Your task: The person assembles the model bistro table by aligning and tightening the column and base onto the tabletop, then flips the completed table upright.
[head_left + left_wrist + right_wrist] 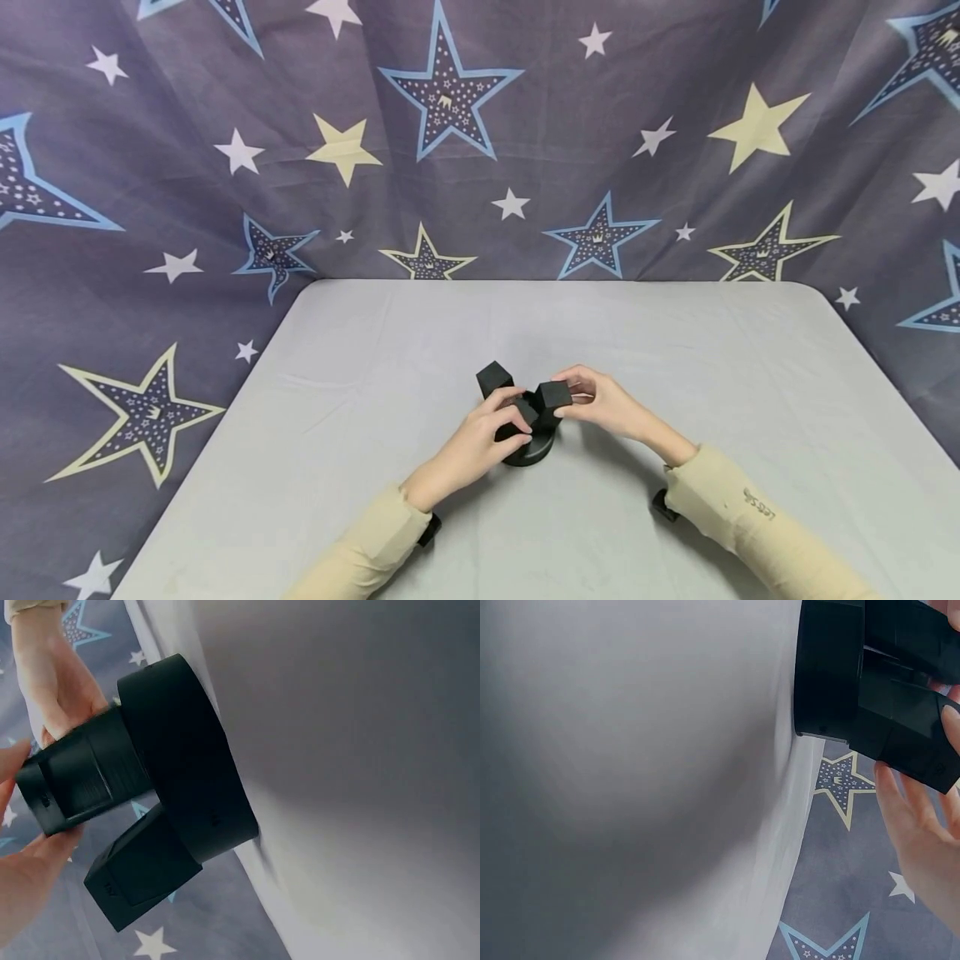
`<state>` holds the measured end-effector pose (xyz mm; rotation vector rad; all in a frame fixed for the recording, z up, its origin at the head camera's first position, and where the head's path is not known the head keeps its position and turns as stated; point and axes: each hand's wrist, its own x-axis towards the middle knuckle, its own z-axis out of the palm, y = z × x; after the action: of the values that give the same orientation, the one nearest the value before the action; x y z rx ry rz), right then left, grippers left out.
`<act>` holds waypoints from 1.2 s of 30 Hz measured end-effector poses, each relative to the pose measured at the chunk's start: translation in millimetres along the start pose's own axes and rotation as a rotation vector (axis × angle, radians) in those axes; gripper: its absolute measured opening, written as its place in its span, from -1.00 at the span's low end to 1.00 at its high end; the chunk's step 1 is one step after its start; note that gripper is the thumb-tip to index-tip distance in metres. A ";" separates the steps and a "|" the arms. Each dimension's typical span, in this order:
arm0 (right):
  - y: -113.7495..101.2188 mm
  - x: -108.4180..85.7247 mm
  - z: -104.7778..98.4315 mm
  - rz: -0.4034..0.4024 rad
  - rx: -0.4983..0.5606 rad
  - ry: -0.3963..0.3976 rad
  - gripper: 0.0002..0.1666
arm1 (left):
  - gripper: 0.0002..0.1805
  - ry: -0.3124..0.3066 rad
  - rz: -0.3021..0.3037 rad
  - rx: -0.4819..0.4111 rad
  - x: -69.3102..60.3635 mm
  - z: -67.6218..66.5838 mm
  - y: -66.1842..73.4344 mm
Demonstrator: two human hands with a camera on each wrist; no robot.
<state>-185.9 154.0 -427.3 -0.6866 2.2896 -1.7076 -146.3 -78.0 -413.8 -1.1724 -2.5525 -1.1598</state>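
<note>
A black round base [531, 453] stands on the table with three black rectangular blocks rising from it, leaning outward. My left hand [468, 442] pinches the front block [86, 772] between thumb and fingers, partly covering it in the head view. The right block [554, 395] is held between thumb and fingers of my right hand [609, 408]. Behind my left fingers, the back-left block [494, 377] has no hand on it. In the right wrist view, the held block [904, 727] meets the base [827, 671]. What kind of device this is, I cannot tell.
A pale grey cloth covers the table [390, 333]. Behind and beside it hangs a dark curtain [525, 108] printed with stars. Small black devices are strapped under both sleeve cuffs.
</note>
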 end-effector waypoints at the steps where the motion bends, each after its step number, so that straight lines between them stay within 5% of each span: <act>1: 0.0 0.0 0.2 0.000 -0.003 0.000 -0.50 | -0.98 -0.007 0.005 -0.014 -0.1 0.4 -1.1; 10: 0.1 -0.2 0.1 0.010 -0.008 0.004 -0.50 | -0.94 -0.043 0.039 -0.058 -5.0 -3.5 -5.0; 20: -0.1 -0.4 -0.9 0.012 -0.007 0.008 -0.51 | -0.72 -0.096 0.133 0.054 -6.8 -6.2 -1.4; 36: -0.6 -0.5 -0.1 0.013 -0.006 0.004 -0.51 | -0.95 0.001 0.086 -0.054 -17.5 -3.6 -1.9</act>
<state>-185.4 154.2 -426.8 -0.6684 2.2979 -1.6986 -136.1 -91.9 -419.0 -1.2791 -2.4582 -1.2158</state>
